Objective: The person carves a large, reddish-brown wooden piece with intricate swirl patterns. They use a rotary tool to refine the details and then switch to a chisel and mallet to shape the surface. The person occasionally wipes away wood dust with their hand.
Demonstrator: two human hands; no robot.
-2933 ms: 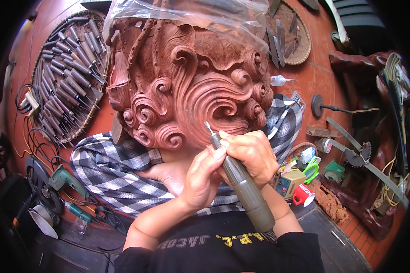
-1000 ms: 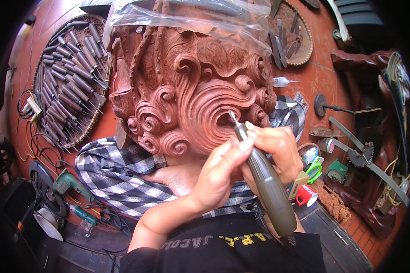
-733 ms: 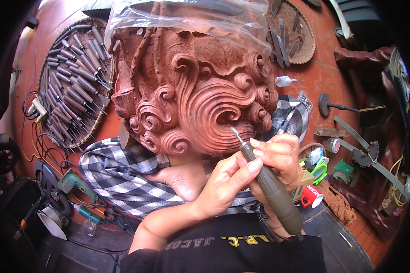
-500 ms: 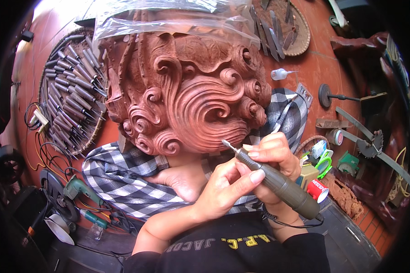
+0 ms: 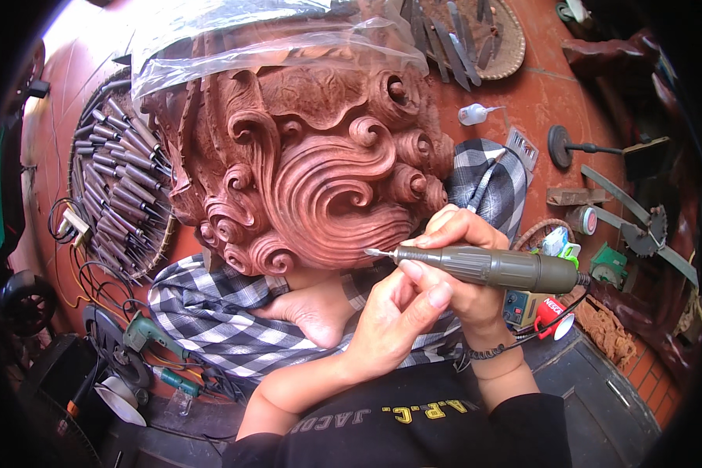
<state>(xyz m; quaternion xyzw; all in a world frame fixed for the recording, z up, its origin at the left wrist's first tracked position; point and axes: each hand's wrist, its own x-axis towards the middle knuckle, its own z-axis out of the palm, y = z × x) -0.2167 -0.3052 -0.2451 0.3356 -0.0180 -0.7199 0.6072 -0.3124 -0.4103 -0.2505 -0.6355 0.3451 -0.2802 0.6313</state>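
A large reddish-brown wood carving (image 5: 304, 168) with swirling wave-like grooves and curled scrolls rests in front of my crossed legs. My right hand (image 5: 474, 300) grips a dark green rotary tool handpiece (image 5: 515, 269), its fingers wrapped round the front end. The slim metal burr (image 5: 378, 252) points left at the carving's lower grooves; whether it touches the wood I cannot tell. Close below the burr, my left hand (image 5: 390, 324) has its thumb stretched out and its fingers partly bent, with nothing visible in it. It lies against or very near the right hand.
On the left, a round basket (image 5: 168, 234) holds many wooden-handled chisels. Clear plastic sheeting (image 5: 281, 47) covers the carving's far part. Another basket (image 5: 515, 66) with flat blades lies at the far right. A small bottle (image 5: 476, 115), a red cup (image 5: 552, 313) and power tools (image 5: 144, 334) sit around me.
The handpiece has swung from a steep slant to nearly level, its burr now pointing left. My right hand has turned with it. The carving appears shifted left in view.
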